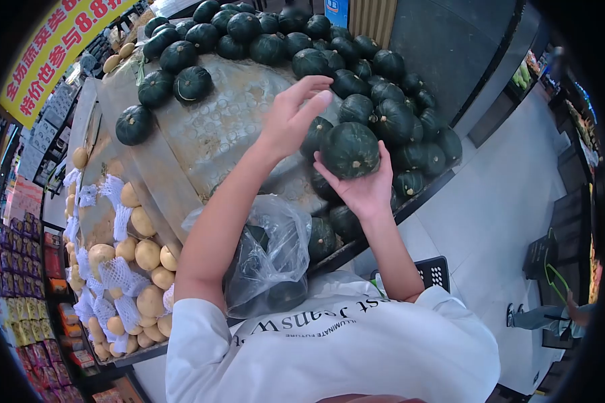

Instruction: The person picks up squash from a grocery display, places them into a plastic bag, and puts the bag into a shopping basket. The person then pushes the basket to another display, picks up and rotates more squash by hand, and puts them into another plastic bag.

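Note:
A round dark green pumpkin [349,150] rests in my right hand [368,190], whose fingers curve round its underside and near edge. Just above and left of it is my left hand [294,115], open, fingers stretched toward the right with nothing in them. Several more green pumpkins [394,121] are heaped behind and beside the held one. Against the front of the stand, by my left forearm, a clear plastic bag [265,252] has dark green pumpkins inside, partly hidden by creased plastic.
Brown sheeting [215,127] covers the stand's middle. Pale yellow-brown produce [148,255], some in white foam nets [107,289], fills the left side. A dark basket [431,272] is beyond my right elbow. Another person's leg [541,318] shows on the tiled floor at right.

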`<state>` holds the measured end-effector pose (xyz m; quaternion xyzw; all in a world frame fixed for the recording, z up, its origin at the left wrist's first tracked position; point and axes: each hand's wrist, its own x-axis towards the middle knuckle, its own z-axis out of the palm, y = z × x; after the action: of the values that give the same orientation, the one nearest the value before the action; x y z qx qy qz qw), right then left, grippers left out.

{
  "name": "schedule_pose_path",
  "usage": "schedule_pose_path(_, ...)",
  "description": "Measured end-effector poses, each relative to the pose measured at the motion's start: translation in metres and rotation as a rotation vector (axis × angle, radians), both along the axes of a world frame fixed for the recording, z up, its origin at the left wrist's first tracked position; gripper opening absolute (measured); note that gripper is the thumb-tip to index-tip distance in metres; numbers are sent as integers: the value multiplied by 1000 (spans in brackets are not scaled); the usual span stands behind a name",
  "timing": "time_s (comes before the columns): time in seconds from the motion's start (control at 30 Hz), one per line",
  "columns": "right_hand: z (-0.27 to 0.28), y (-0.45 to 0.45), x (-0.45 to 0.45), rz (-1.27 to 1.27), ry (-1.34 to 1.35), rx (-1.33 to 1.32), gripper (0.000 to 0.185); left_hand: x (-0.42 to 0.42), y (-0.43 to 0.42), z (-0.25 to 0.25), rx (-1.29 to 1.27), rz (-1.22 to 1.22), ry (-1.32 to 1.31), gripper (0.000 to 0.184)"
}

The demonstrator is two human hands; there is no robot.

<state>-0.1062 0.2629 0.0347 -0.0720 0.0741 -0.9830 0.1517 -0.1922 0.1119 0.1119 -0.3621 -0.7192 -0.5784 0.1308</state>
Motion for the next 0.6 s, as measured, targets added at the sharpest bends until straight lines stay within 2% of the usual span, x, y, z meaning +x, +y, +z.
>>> schedule_pose_path(0.07, -7, -1, -1, -125, -189, 99, 63, 11, 3, 1, -216, -50, -37, 44)
schedule_pose_path(0.1, -6, -1, -1, -77, -205, 97, 57, 12, 6, 0, -227, -51, -9, 43)
schedule_pose_path(0.2, 1, -7, 4, -81, -193, 115, 58, 5, 5, -5, -335, 12, 290, 45)
schedule_pose_path(0.23, 4, -9, 6, -101, -167, 140, 58, 1, 3, -4, -364, -31, 288, 46)
schedule_pose_path(0.3, 10, -14, 10, -131, -119, 193, 58, -8, -7, -3, -421, -110, 277, 47)
schedule_pose_path(0.4, 13, -22, 8, -155, -112, 196, 59, -15, -11, -8, -367, -364, 16, 50)
schedule_pose_path(0.53, 21, -25, 4, -166, -41, 215, 65, -12, -14, -7, -251, -457, -215, 66)
schedule_pose_path(0.6, 26, -25, 3, -162, -61, 186, 66, -8, -13, -6, -366, -399, -84, 72)
